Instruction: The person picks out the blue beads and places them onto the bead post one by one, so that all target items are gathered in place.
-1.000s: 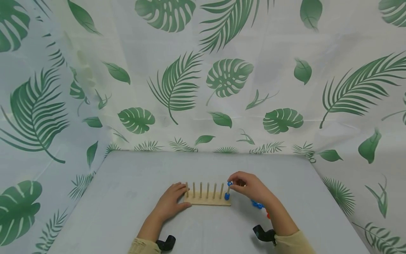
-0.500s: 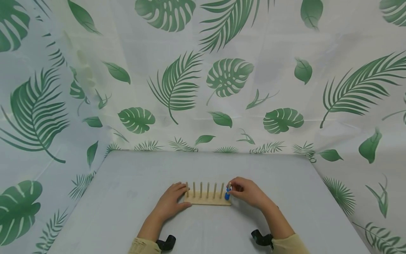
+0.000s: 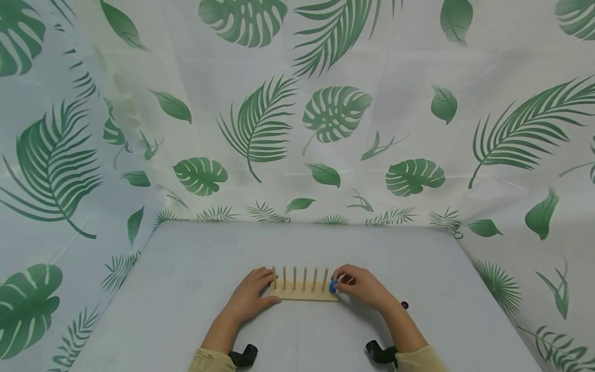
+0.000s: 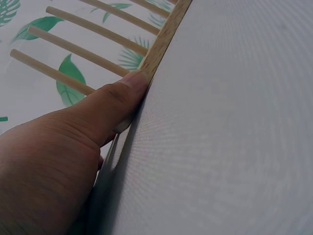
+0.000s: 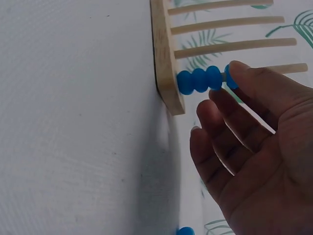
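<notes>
A wooden peg board [image 3: 304,296] with a row of upright pegs lies in front of the person. At its left end the left hand [image 3: 250,293] grips the base, thumb [image 4: 134,83] along the near edge in the left wrist view. The right hand [image 3: 364,283] is at the rightmost peg [image 5: 291,68]. Its thumb and a finger pinch a blue bead [image 5: 229,81] threaded on that peg, partly hidden by the thumb. Three blue beads [image 5: 199,80] sit stacked at the peg's foot, a small gap below the pinched one. The other pegs in view carry no beads.
A small dark purple bead [image 3: 405,305] lies on the grey-white table [image 3: 223,243] by the right forearm. Another blue bead [image 5: 186,231] shows at the bottom of the right wrist view. Leaf-printed cloth [image 3: 279,196] hangs behind the table.
The right hand has lowered the blue bead from the rightmost peg's top down along it. Blue and red beads are now hidden by the right arm; the purple bead shows. The left hand stays put.
</notes>
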Action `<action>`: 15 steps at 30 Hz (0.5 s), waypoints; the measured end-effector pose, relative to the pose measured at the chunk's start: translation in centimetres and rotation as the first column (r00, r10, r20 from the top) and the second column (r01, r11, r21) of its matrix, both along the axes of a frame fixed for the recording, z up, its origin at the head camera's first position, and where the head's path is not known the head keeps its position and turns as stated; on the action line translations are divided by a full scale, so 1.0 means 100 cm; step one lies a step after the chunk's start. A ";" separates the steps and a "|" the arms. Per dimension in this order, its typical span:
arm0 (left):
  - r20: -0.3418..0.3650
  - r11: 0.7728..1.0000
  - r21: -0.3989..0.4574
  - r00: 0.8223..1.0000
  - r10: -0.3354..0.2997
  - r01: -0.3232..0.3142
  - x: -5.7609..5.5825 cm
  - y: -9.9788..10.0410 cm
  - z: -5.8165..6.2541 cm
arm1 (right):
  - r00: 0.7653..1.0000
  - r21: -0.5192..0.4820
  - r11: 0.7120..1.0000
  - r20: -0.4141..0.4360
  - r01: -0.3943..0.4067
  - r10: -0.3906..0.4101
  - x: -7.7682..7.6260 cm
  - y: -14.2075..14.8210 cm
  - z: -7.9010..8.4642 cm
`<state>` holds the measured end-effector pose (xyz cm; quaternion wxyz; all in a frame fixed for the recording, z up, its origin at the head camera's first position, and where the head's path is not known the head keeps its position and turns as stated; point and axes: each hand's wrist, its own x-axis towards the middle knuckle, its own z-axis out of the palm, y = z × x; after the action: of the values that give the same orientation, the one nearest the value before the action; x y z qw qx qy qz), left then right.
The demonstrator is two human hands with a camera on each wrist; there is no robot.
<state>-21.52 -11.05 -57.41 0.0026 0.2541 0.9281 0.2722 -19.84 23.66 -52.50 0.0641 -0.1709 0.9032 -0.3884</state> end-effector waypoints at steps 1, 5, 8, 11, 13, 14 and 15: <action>0.001 1.000 -0.001 1.000 0.001 -0.001 0.000 0.000 0.000 | 1.000 -0.001 1.000 0.007 -0.001 0.001 0.000 0.000 -0.001; 0.001 1.000 -0.004 1.000 0.000 0.000 0.000 0.000 0.001 | 1.000 -0.001 1.000 0.020 0.002 -0.002 0.000 -0.001 -0.004; 0.000 1.000 -0.002 1.000 0.000 0.000 0.000 0.000 0.001 | 1.000 -0.006 1.000 0.027 0.008 -0.008 0.000 -0.001 -0.005; -0.009 1.000 -0.004 1.000 -0.001 0.001 0.000 0.000 0.000 | 1.000 -0.011 1.000 0.024 -0.002 0.002 0.001 -0.001 -0.005; -0.015 1.000 -0.004 1.000 -0.003 0.003 -0.001 0.000 -0.001 | 1.000 -0.006 1.000 0.028 -0.008 0.008 0.001 0.000 -0.004; -0.017 1.000 -0.003 1.000 -0.004 0.004 -0.001 0.000 -0.001 | 0.999 -0.004 1.000 0.032 -0.011 0.011 0.002 0.000 -0.003; -0.014 1.000 -0.003 1.000 -0.002 0.002 -0.001 0.000 -0.001 | 0.999 0.002 1.000 0.035 -0.012 0.012 0.002 0.001 -0.002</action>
<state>-21.60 -11.04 -57.47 -0.0034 0.2569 0.9283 0.2687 -19.64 23.71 -52.71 0.0823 -0.1694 0.9013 -0.3901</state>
